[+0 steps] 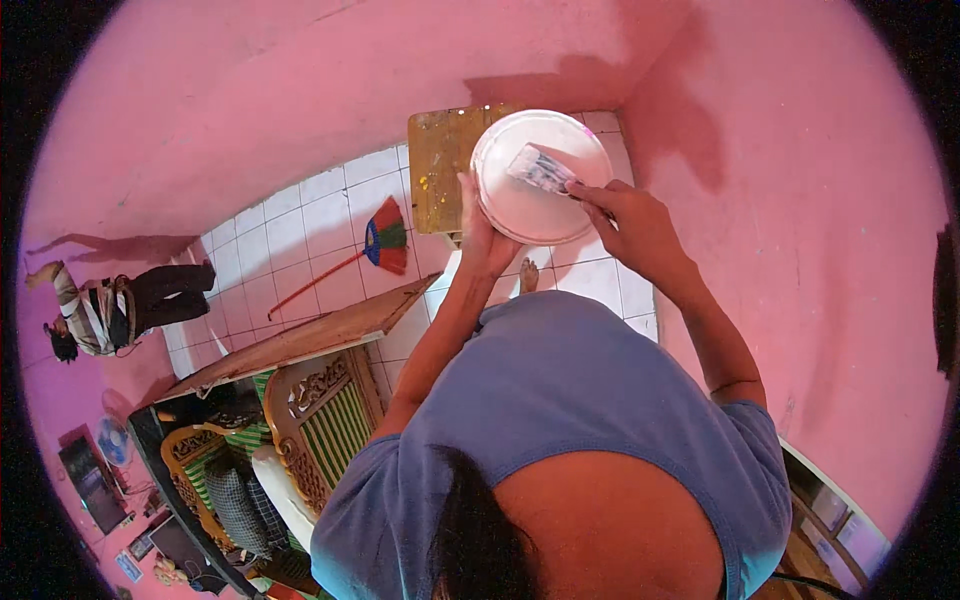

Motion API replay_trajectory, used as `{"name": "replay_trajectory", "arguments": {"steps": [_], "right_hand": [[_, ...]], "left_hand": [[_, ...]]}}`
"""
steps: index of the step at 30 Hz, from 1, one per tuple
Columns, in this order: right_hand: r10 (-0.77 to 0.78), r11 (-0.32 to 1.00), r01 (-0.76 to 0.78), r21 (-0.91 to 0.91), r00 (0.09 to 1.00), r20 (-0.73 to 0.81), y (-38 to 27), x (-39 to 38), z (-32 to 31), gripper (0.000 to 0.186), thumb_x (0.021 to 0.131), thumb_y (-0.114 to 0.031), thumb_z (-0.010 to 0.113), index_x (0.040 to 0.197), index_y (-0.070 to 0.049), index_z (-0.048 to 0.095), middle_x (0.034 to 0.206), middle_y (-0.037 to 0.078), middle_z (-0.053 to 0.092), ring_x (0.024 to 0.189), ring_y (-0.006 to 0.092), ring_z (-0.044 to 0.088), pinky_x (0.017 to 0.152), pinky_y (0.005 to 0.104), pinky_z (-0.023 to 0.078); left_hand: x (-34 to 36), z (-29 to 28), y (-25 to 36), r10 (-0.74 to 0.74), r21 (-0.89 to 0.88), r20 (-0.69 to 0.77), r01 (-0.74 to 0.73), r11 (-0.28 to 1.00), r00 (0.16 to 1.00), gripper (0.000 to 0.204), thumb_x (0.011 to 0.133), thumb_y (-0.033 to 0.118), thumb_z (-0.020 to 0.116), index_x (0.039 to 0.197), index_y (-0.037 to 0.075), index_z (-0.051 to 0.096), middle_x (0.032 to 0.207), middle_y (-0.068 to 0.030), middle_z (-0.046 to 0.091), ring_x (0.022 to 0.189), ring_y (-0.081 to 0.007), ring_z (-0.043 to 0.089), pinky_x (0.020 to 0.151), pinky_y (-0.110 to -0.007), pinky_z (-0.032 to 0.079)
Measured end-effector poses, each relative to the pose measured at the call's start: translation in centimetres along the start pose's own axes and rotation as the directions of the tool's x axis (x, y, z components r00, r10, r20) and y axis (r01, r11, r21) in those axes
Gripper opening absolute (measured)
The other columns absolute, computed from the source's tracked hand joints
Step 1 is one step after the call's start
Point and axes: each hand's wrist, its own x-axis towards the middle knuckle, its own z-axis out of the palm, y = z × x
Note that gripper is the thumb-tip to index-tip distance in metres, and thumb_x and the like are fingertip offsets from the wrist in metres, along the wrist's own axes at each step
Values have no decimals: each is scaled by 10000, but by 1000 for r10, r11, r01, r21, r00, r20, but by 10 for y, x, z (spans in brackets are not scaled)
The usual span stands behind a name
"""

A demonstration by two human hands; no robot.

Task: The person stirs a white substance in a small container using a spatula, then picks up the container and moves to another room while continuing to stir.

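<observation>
My left hand (482, 232) is closed on the left edge of a round white tub (545, 230), its fingers along the side. The inside of the tub looks pale pinkish white; its depth is hard to judge. In my right hand (625, 215) is a flat, flared tool (541, 168), smeared with white and dark streaks. Its wide end lies over the middle of the tub. Whether it is a brush or a scraper I cannot tell, and my fingers hide its handle. Whether the wide end touches the inside is also unclear.
A paint-spotted wooden stool or small table (438, 170) stands behind the tub. On the tiled floor lies a red-handled broom (386, 238). Pink walls (780, 200) rise ahead and right. Left are a wooden panel (310, 335), carved green-striped chairs (335, 430) and another person (110, 310).
</observation>
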Motion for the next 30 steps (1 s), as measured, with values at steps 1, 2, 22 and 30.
{"name": "replay_trajectory", "arguments": {"steps": [1,2,22,30], "right_hand": [[2,1000,-2,0,1000,-3,-1,0,1,287,919,-163,571,1185,-200,671,814,102,608,708,275,619,641,384,497],[9,997,-6,-81,999,35,-1,-3,3,301,926,-179,540,1208,-191,647,830,122,602,710,291,630,619,410,510],[69,992,-65,-105,997,31,4,-32,-19,293,935,-192,522,1200,-202,646,893,139,620,758,308,646,640,418,529],[81,990,-80,-115,997,6,16,-37,-23,279,936,-209,528,1177,-198,670,848,112,609,735,289,637,621,413,518]], "left_hand": [[1,4,-1,-30,-39,33,31,999,999,737,957,632,299,1439,76,332,1420,-181,424,1279,-332,450,1077,-498,383],[3,6,-2,-34,-37,35,35,999,999,737,957,632,299,1439,76,332,1420,-181,424,1279,-332,450,1077,-498,383],[14,14,-22,-101,74,86,95,993,991,716,965,605,327,1433,63,338,1420,-185,422,1295,-321,436,1083,-498,379],[14,14,-23,-77,68,39,75,995,996,726,950,616,362,1440,81,334,1445,-209,379,1306,-373,404,1088,-559,342]]}}
